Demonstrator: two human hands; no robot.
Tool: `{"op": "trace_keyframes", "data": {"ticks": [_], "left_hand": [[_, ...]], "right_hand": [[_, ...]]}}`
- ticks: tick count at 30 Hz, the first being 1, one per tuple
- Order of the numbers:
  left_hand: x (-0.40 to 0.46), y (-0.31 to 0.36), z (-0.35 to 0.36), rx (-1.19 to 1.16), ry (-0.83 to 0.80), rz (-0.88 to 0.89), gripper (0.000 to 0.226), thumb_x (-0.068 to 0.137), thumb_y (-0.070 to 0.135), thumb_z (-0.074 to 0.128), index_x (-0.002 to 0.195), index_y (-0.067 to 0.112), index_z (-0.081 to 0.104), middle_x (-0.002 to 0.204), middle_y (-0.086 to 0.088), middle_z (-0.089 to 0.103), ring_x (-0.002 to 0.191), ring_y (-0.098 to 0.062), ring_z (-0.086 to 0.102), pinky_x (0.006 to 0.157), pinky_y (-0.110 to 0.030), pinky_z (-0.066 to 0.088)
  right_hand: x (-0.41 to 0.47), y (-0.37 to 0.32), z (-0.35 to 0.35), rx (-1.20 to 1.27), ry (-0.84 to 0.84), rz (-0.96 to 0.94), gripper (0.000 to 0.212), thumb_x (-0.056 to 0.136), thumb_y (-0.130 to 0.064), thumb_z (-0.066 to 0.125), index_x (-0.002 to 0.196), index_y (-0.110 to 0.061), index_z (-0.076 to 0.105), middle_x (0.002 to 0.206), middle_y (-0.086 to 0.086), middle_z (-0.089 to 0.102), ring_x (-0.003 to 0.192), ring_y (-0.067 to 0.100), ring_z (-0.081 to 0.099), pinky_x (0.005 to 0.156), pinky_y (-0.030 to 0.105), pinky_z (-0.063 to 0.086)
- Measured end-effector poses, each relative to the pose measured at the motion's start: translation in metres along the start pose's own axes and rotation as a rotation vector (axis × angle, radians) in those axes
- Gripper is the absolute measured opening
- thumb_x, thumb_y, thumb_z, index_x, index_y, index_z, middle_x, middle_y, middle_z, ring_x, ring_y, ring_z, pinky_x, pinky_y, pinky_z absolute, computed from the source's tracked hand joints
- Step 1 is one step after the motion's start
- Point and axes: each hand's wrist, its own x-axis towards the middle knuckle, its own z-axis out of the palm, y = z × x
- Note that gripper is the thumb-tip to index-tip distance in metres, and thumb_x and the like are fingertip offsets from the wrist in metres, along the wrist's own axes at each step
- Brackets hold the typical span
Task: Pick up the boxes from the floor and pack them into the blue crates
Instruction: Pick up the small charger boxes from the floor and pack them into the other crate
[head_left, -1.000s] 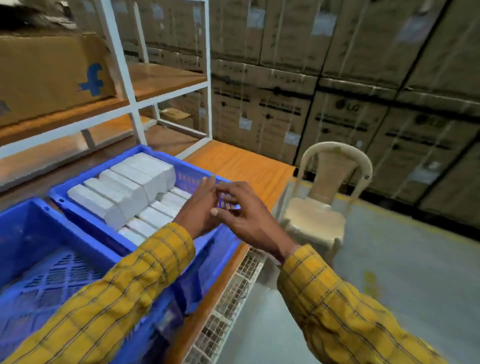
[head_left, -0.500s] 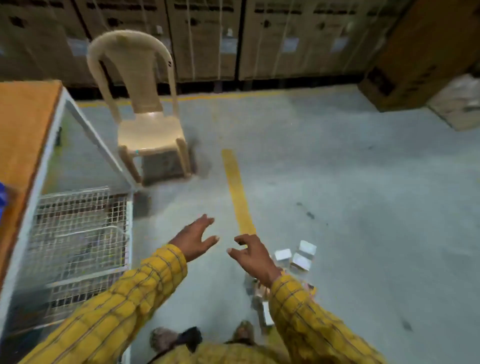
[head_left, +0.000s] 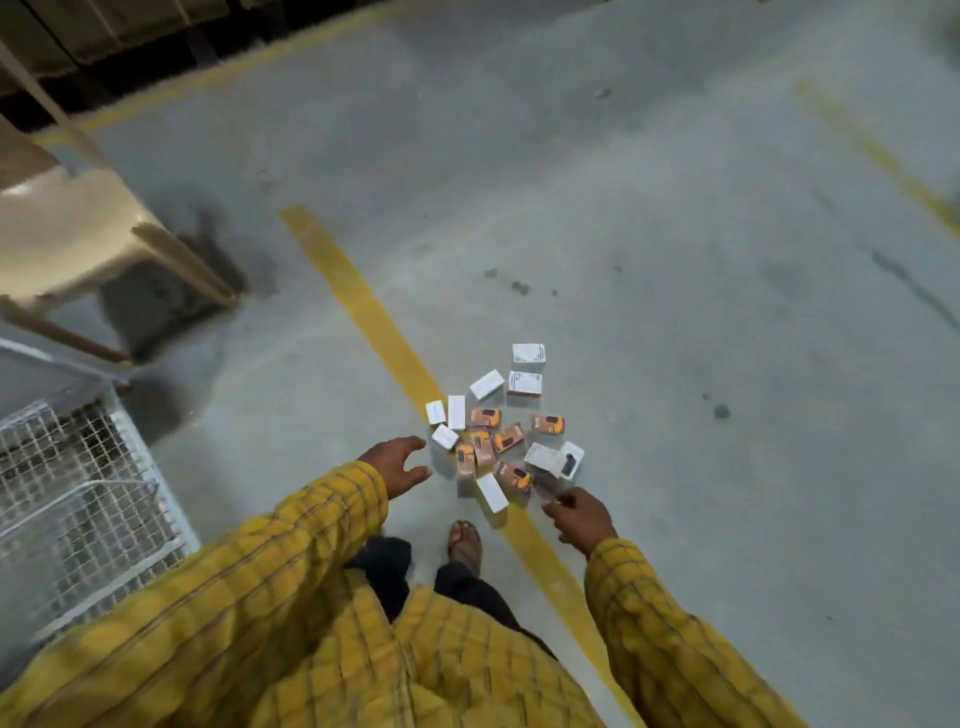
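Observation:
Several small boxes (head_left: 498, 431), white ones and orange ones, lie scattered in a pile on the grey concrete floor beside a yellow line (head_left: 363, 306). My left hand (head_left: 397, 462) hovers just left of the pile, fingers spread and empty. My right hand (head_left: 579, 517) hangs at the pile's near right edge, fingers loosely curled with nothing in them. Both arms wear yellow checked sleeves. No blue crate is in view.
A cream plastic chair (head_left: 78, 228) stands at the left. Below it is a white wire-mesh rack (head_left: 78, 499) at the table's side. My sandalled foot (head_left: 465, 543) stands just before the pile. Open floor stretches to the right and beyond.
My view swung from the blue crates on the table down to the floor. Both hands left the crate and dropped toward the pile of boxes, still holding nothing.

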Motion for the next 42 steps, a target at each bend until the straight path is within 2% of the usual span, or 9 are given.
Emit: {"op": "trace_keyframes", "data": {"ticks": [3,10,16,27,32,35,37,39,42], "left_hand": [[0.027,-0.003,-0.012,0.061,-0.035,0.001,0.06,0.101,0.034,0.058,0.154,0.012,0.038,0.158,-0.007,0.041,0.143,-0.027,0.042,0.117,-0.032,0.031],[0.1,-0.009,-0.032,0.105,-0.097,0.017,0.056,0.101,0.031,0.057,0.152,0.014,0.041,0.157,-0.008,0.043,0.14,-0.03,0.044,0.116,-0.036,0.034],[0.165,-0.022,-0.027,-0.039,-0.077,0.006,0.053,0.099,0.029,0.06,0.148,0.013,0.047,0.149,-0.011,0.052,0.133,-0.032,0.053,0.111,-0.039,0.042],[0.286,-0.043,0.1,-0.566,0.063,-0.006,0.029,0.099,0.013,0.059,0.126,0.018,0.065,0.124,-0.001,0.068,0.112,-0.016,0.064,0.1,-0.03,0.049],[0.358,-0.061,0.164,-0.733,0.102,-0.045,0.028,0.099,0.012,0.057,0.125,0.019,0.066,0.124,-0.003,0.068,0.11,-0.015,0.066,0.097,-0.033,0.055],[0.395,-0.073,0.191,-0.687,0.086,-0.052,0.03,0.101,0.017,0.056,0.13,0.022,0.063,0.128,0.003,0.067,0.112,-0.01,0.065,0.085,-0.015,0.051],[0.416,-0.078,0.204,-0.633,0.068,-0.044,0.031,0.101,0.021,0.056,0.131,0.026,0.06,0.129,0.008,0.065,0.114,-0.009,0.064,0.076,-0.01,0.046],[0.433,-0.077,0.211,-0.604,0.031,-0.026,0.033,0.101,0.022,0.055,0.134,0.026,0.057,0.132,0.007,0.062,0.117,-0.013,0.063,0.079,-0.017,0.051],[0.457,-0.072,0.215,-0.545,0.049,0.028,0.032,0.099,0.025,0.056,0.131,0.028,0.057,0.129,0.01,0.062,0.117,-0.012,0.061,0.096,-0.036,0.054]], "right_hand": [[0.029,0.011,0.015,0.052,0.027,0.057,0.024,0.084,-0.032,0.074,0.105,-0.024,0.066,0.114,0.015,0.072,0.105,0.035,0.068,0.093,0.052,0.057],[0.044,-0.048,0.038,0.196,0.075,0.137,0.022,0.087,-0.026,0.072,0.109,-0.022,0.069,0.12,0.013,0.07,0.109,0.033,0.067,0.099,0.051,0.055],[0.105,-0.077,0.056,0.179,0.091,0.132,0.033,0.09,-0.025,0.07,0.12,-0.012,0.07,0.119,0.013,0.071,0.106,0.031,0.067,0.097,0.049,0.056],[0.328,-0.022,0.136,-0.08,-0.073,0.153,0.044,0.091,-0.039,0.069,0.126,-0.013,0.067,0.127,0.013,0.068,0.114,0.029,0.063,0.095,0.034,0.05],[0.44,0.018,0.17,-0.049,-0.062,0.178,0.048,0.096,-0.026,0.065,0.138,-0.007,0.054,0.139,0.015,0.062,0.126,0.036,0.058,0.098,0.033,0.045],[0.5,0.038,0.194,0.073,0.004,0.197,0.057,0.089,-0.021,0.067,0.143,-0.01,0.05,0.14,0.01,0.061,0.125,0.031,0.058,0.094,0.028,0.043],[0.538,0.054,0.211,0.166,0.073,0.218,0.074,0.084,-0.029,0.072,0.149,-0.014,0.04,0.141,0.007,0.058,0.125,0.029,0.057,0.105,0.033,0.044],[0.57,0.064,0.226,0.192,0.123,0.228,0.087,0.08,-0.038,0.072,0.154,-0.018,0.031,0.146,0.013,0.049,0.134,0.033,0.049,0.114,0.042,0.041],[0.605,0.066,0.24,0.126,0.173,0.23,0.088,0.088,-0.04,0.069,0.158,-0.026,0.017,0.155,0.022,0.032,0.14,0.042,0.039,0.114,0.048,0.039]]}}
